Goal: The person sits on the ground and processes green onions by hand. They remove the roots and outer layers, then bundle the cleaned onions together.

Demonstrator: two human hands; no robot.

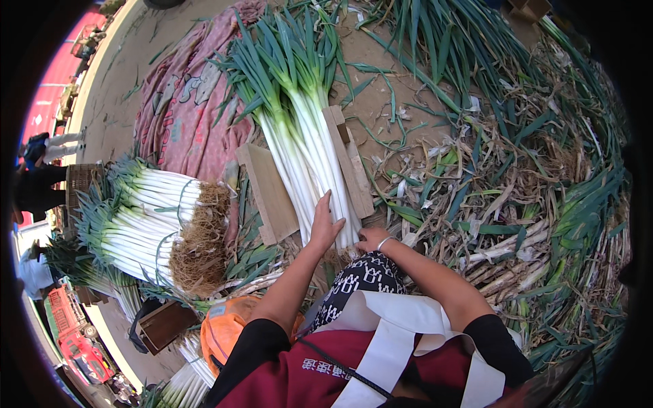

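Before me lies a loose pile of long Welsh onions (306, 148), white stalks towards me and green leaves pointing away. It rests in a wooden cradle between a left board (269, 191) and a right board (349, 160). My left hand (325, 224) lies against the white stalks near their lower end, thumb apart from the fingers. At the right side of the root ends, my right hand (372, 238) touches the stalks with bent fingers; a bangle (385, 243) circles that wrist. Whether the right fingers grip a stalk is hidden. The roots (341, 254) show partly just before my patterned trousers (354, 285).
Bundled onions (145, 234) with brown roots lie at left, beside a pink blanket (178, 112). Peeled leaves and dry skins (474, 188) cover the ground at right. More onions (444, 41) lie beyond. An orange bag (224, 324) and a wooden box (168, 326) are near my left side.
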